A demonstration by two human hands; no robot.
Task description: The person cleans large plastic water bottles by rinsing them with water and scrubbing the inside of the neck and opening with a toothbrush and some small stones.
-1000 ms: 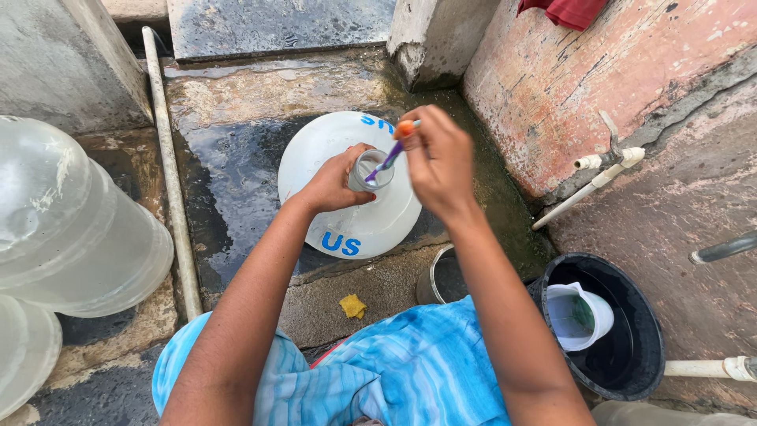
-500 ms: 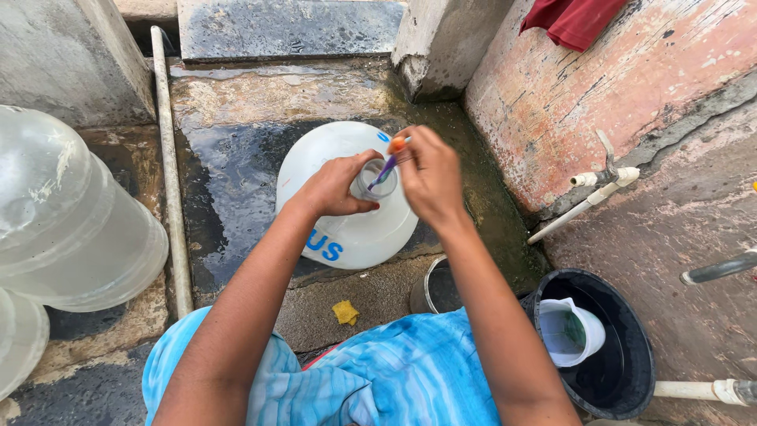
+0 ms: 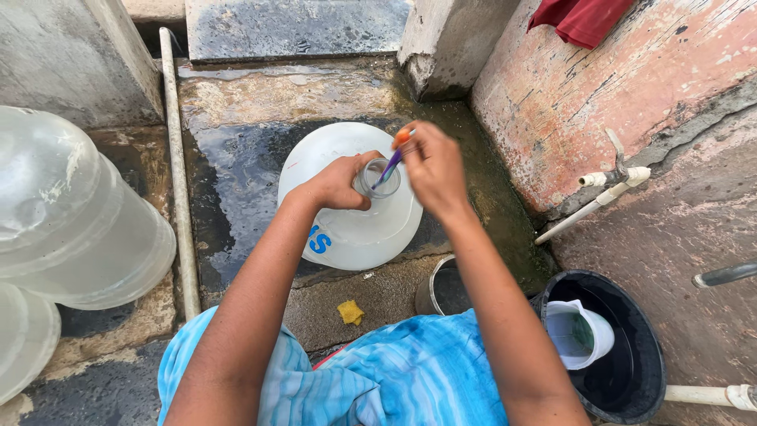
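I am gripping the neck of the big clear water jug (image 3: 347, 213) with my left hand (image 3: 339, 183), fingers curled tight around it just under the mouth. The jug is standing upright on the wet concrete floor (image 3: 236, 158), right in front of my knees. My right hand (image 3: 432, 164) is closed on a small brush (image 3: 392, 162) with an orange and purple handle, and I am poking its lower end down into the jug's mouth.

Around me things are crowding in. Two more clear jugs (image 3: 71, 213) are lying on their sides at my left, beyond a pale pipe (image 3: 180, 189) running along the floor. At my right a black bucket (image 3: 631, 379) is holding a white jug-shaped scoop (image 3: 579, 335), and a small metal pot (image 3: 443, 288) is sitting between that bucket and the jug, partly hidden by my forearm. A yellow scrap of sponge (image 3: 351, 312) is lying on the floor near my lap. A white tap pipe (image 3: 599, 197) is sticking out from the pinkish wall (image 3: 599, 95), and a red cloth (image 3: 579, 20) is hanging over its top.
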